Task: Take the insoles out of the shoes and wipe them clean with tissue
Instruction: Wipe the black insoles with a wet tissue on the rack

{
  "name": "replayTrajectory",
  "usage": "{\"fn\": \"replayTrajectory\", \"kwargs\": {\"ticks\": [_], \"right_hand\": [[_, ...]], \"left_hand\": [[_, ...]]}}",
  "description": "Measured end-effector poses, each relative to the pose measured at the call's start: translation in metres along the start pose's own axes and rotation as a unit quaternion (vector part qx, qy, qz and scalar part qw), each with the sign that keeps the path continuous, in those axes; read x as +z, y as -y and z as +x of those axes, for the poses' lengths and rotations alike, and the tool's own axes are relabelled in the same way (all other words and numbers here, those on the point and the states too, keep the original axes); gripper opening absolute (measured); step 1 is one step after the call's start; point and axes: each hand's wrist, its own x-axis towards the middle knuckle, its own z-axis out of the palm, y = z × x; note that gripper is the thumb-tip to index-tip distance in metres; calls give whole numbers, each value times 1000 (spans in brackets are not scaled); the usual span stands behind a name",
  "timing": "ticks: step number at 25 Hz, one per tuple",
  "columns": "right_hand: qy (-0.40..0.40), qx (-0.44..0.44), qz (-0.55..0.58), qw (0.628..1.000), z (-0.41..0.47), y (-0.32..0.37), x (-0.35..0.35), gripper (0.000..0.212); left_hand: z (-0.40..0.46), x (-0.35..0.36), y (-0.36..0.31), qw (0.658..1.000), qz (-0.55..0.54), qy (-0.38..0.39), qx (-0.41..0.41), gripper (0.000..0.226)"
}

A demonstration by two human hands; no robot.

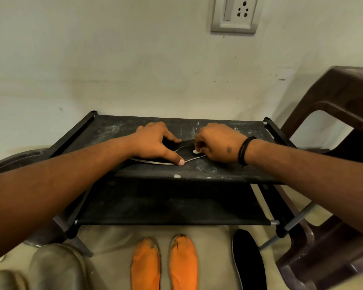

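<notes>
orange insoles (165, 264) on floor, toes toward rack | left hand (155, 143) fingers spread, pressing black insole (181, 152) lying left-right on rack (218, 170) | right hand (216, 143) pinching tissue (196, 151)

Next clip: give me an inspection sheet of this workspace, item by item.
Surface: black rack, top shelf dusty with white smears.
Job's things: dark insole flat on the top shelf; tissue; two orange insoles and a black insole on the floor.
Clutter: grey shoes at lower left.
Grippers: left hand presses the dark insole down; right hand pinches the tissue on it.
Cables: nothing seen.
Surroundings: wall socket; brown chair at right.
</notes>
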Motion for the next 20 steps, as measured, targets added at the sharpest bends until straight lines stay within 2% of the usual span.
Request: {"fn": "replayTrajectory", "kwargs": {"ticks": [3,7,10,14,16,20], "right_hand": [[24,-27,78,996,-7,10,-2,15],[-5,-9,28,1000,7,11,2,15],[-5,27,-38,999,11,2,-1,15],[1,-19,-82,996,-3,12,-2,15],[-9,-31,-74,997,-1,18,-1,15],[-19,17,-31,999,21,16,-2,16]], "left_hand": [[1,2,2,1000,-9,-2,-1,88],[1,2,4,1000,-26,-1,-1,106],[-1,4,4,999,-34,-4,-3,107],[-1,6,5,999,-37,-17,4,105],[1,6,5,999,-37,-20,-1,104],[0,6,5,999,-44,-18,-7,103]]}}
